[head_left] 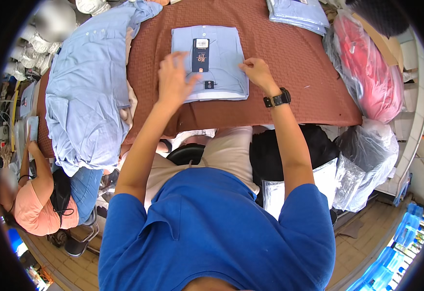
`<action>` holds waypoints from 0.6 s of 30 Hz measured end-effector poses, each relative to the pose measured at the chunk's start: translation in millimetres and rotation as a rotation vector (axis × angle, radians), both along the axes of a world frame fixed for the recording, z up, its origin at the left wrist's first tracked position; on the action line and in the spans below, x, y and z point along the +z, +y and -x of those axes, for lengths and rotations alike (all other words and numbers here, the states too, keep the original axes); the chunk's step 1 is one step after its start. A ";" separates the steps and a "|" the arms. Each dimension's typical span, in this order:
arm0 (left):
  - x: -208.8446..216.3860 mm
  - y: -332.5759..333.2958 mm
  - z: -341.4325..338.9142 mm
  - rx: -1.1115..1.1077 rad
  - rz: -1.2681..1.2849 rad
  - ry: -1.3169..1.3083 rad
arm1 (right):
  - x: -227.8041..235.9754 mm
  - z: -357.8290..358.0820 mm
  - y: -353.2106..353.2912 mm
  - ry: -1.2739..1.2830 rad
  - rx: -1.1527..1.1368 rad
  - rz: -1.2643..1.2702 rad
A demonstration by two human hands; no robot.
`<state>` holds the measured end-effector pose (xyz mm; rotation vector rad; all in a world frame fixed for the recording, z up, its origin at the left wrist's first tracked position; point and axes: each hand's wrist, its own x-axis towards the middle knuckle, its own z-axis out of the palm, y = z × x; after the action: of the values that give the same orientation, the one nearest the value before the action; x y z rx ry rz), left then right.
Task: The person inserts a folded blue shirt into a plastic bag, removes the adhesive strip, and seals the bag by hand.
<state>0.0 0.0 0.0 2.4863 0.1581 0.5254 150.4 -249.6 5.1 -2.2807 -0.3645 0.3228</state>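
A folded light blue shirt (229, 48) lies flat on the brown textured cloth in front of me. A dark hang tag (200, 60) rests on its front, and a small black label (209, 85) shows near its near edge. Over the shirt's left side is my left hand (174, 80), its fingers spread and slightly blurred; whether it presses on the fabric I cannot tell. My right hand (261, 75), with a black watch (277, 98) at the wrist, has thumb and fingers pinched together on the shirt's right edge.
Unfolded light blue shirts (88, 87) are heaped along the left of the table (299, 92). Folded shirts (299, 17) stack at the far right, beside a bagged red bundle (367, 68). A person in an orange top (42, 203) sits at left. Clear plastic bags (367, 160) hang below right.
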 end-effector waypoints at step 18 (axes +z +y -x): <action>-24.9 -68.3 -14.5 -0.137 0.379 -0.077 | -16.6 56.8 -18.6 -0.127 0.027 -0.170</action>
<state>14.5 -68.3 -24.9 2.0880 0.0506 0.4822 93.7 -268.2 -11.6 -2.1363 -0.4700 0.1543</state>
